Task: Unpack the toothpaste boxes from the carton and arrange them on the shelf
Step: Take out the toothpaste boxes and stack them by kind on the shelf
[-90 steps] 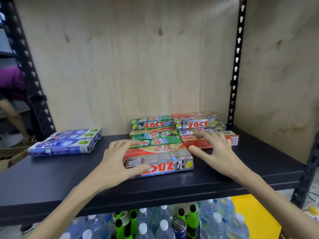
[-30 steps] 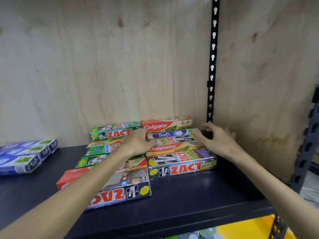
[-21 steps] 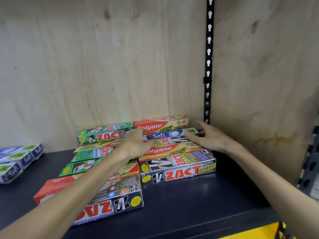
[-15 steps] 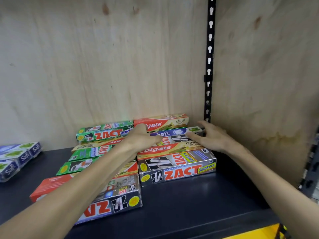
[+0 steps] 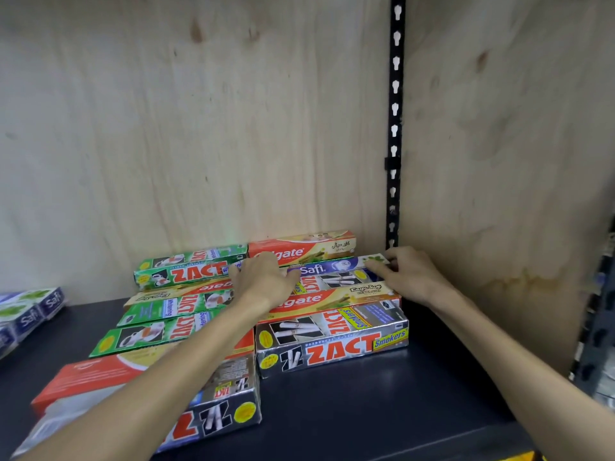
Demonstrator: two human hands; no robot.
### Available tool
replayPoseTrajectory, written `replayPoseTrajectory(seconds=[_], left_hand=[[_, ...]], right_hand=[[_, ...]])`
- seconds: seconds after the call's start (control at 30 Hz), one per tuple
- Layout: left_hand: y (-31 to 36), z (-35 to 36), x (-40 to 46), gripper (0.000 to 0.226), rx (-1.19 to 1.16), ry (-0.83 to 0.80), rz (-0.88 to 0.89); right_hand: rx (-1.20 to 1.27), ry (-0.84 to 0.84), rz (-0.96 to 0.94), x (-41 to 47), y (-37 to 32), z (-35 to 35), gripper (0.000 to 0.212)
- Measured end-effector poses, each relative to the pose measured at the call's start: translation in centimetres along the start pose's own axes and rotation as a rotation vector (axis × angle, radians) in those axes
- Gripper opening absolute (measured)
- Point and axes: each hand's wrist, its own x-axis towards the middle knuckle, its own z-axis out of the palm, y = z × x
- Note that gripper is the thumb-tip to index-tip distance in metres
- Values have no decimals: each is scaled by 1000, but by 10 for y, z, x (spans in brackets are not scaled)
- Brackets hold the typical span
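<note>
Several toothpaste boxes lie in two columns on the dark shelf [image 5: 382,407]. A blue Safi box [image 5: 332,267] sits on top of the right-hand stack, behind a silver ZACT Smokers box [image 5: 332,347] and a red Colgate box [image 5: 319,299]. My left hand [image 5: 263,281] rests on the Safi box's left end, fingers curled over it. My right hand [image 5: 411,274] touches its right end with fingers spread. Green ZACT boxes [image 5: 189,271] fill the left column, with another silver ZACT box [image 5: 229,407] under my left forearm. The carton is out of view.
More blue Safi boxes [image 5: 30,311] lie at the shelf's far left. A plywood back wall [image 5: 199,128] and side panel [image 5: 499,161] close in the shelf, with a black slotted upright [image 5: 395,128] in the corner. Bare shelf lies in front of the right stack.
Both hands went from the front boxes to the back right stack and now sit on the ends of the Safi box. Over the last half second they barely moved.
</note>
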Motion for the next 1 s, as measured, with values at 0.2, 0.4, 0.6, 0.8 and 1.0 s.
replayPoseTrajectory(seconds=[0.2, 0.4, 0.6, 0.8, 1.0], left_hand=[[-9, 0, 4, 42, -285, 50, -9], [-15, -12, 1, 46, -313, 278, 93], [-34, -46, -20, 36, -249, 451, 175], [-77, -85, -47, 44, -230, 456, 166], [-158, -122, -88, 51, -302, 399, 90]], right_hand=[[125, 108, -111, -6, 1, -1, 53], [78, 276, -232, -14, -4, -1, 33], [83, 341, -290, -39, -30, -1, 34], [52, 323, -304, -81, -73, 7, 36], [-11, 234, -337, -131, -140, 48, 49]])
